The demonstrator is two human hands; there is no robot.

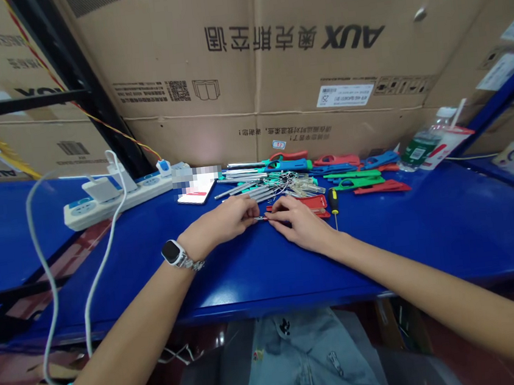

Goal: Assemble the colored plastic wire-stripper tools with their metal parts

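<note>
My left hand (238,214), with a watch on its wrist, pinches one end of a small metal-and-red part (260,218) low over the blue table. The fingertips of my right hand (294,219) close on its other end. The part is too small to name. Just behind my right hand lies a red plastic shell (315,202), partly covered by it, like half a long-reach lighter handle. Beside the shell is a yellow-and-black screwdriver (334,201). Behind my hands lies a pile of thin metal tubes (259,189) with green ends and loose wires.
Red, blue and green plastic shells (359,178) lie at the back right. Farther right are a bottle (419,150) and a cup (447,143). At left sit a phone (195,190) and a power strip (140,192) with cables. Cardboard boxes (282,79) stand behind the table (257,278).
</note>
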